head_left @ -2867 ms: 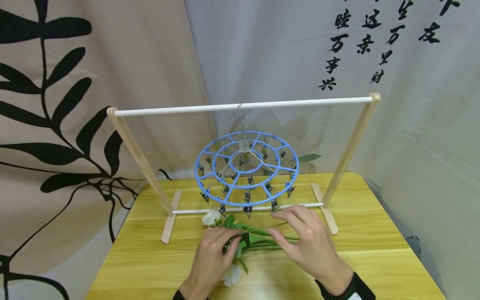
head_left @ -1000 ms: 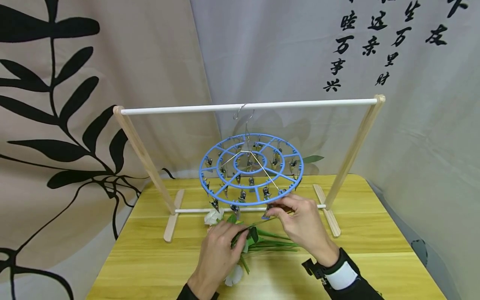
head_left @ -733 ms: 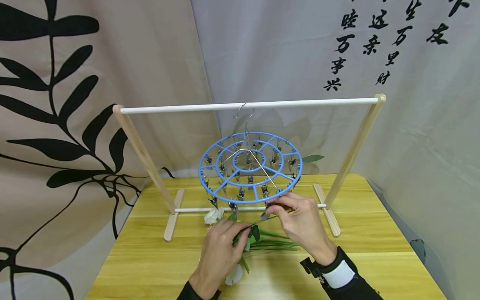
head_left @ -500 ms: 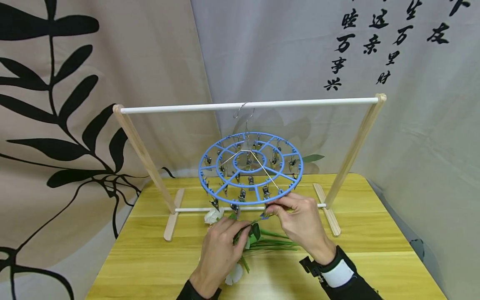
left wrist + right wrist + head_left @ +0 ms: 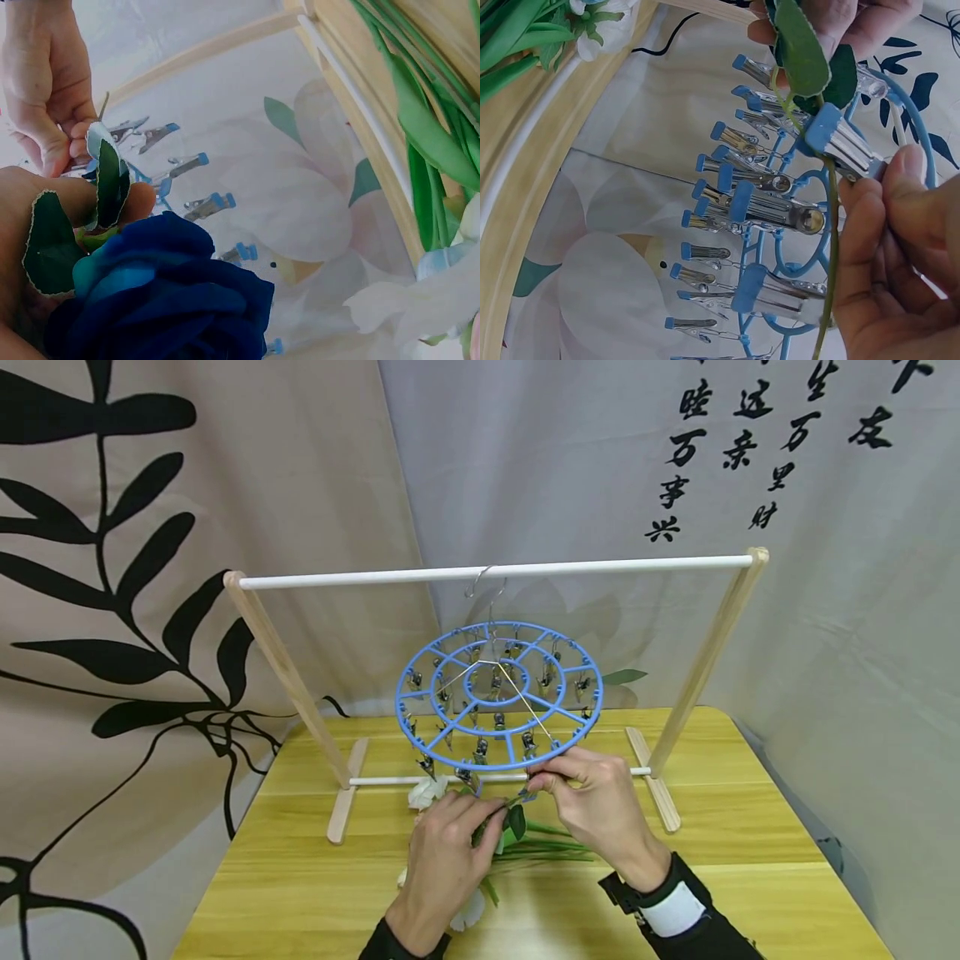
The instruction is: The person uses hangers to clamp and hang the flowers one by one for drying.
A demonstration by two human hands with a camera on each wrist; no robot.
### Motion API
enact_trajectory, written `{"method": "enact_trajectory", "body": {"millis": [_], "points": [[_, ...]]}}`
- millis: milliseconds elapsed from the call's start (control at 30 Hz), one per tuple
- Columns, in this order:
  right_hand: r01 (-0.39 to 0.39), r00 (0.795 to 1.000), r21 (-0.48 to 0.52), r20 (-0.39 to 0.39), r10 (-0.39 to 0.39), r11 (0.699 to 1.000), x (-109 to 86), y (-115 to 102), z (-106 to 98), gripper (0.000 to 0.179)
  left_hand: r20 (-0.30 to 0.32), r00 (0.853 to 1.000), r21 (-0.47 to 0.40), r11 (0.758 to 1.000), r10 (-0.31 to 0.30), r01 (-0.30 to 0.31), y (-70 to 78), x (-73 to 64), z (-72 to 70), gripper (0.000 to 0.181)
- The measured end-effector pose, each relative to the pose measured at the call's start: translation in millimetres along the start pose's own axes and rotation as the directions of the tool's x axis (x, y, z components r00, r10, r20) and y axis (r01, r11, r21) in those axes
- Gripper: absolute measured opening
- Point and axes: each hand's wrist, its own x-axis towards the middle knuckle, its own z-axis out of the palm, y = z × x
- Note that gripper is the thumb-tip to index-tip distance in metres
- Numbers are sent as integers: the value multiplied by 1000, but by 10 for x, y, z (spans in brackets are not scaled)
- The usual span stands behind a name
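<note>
My left hand point(image 5: 450, 856) pinches an artificial blue rose point(image 5: 180, 289) by its stem, just beside the leaves. The bloom hides below that hand in the head view. At the front of a round blue clip hanger point(image 5: 495, 767), my right hand point(image 5: 596, 793) pinches a metal clip point(image 5: 844, 142) with blue tips between thumb and fingers. The rose's green stem point(image 5: 832, 247) crosses right at the clip's blue tips in the right wrist view, its leaves point(image 5: 802, 52) just beyond. Several other clips dangle from the hanger's rings.
The hanger hooks over the white rod point(image 5: 360, 578) of a wooden stand point(image 5: 285, 668). On the yellow wooden table point(image 5: 712, 902), under the hands, lie more artificial flowers with green stems point(image 5: 551, 847) and white blooms point(image 5: 427, 792). A printed curtain hangs behind.
My right hand has gone from open over the stems to pinching a clip, and the hanger has turned slightly. My left hand has shifted a little right, bringing the rose stem to the clip.
</note>
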Motion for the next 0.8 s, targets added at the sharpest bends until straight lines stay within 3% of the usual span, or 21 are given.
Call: {"method": "enact_trajectory", "body": {"millis": [300, 800], "points": [[-18, 999, -44, 37, 19, 999, -7, -26, -4, 21, -1, 1000, 9, 1000, -6, 6, 18, 11, -14, 14], [-12, 996, -101, 85, 21, 995, -62, -20, -5, 21, 87, 990, 0, 994, -113, 113, 26, -3, -22, 9]]}}
